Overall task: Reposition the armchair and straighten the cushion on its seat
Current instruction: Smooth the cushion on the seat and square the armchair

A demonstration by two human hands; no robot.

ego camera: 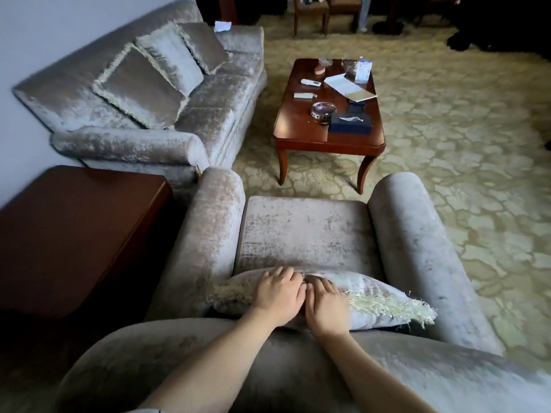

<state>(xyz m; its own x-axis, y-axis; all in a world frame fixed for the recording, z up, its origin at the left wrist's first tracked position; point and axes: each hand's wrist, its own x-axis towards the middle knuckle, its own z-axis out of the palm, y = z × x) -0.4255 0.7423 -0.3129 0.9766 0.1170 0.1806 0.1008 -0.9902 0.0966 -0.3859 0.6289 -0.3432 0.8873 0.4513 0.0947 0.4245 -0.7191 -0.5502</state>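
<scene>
I look down over the back of a grey velvet armchair [304, 231] with rolled arms. A grey cushion [369, 293] with a pale fringed edge leans at the back of its seat, tilted so that its right corner sticks out toward the right arm. My left hand [277, 293] lies on the cushion's top edge left of centre, fingers curled over the fringe. My right hand [325, 305] presses on the same edge right beside it, the two hands touching. The cushion's lower part is hidden behind the chair back.
A dark wooden side table [74, 234] stands tight against the chair's left arm. A matching sofa [155, 93] with three cushions lies beyond it. A wooden coffee table [301, 138] with papers, an ashtray and a tissue box stands ahead. Patterned carpet [462, 144] spreads to the right.
</scene>
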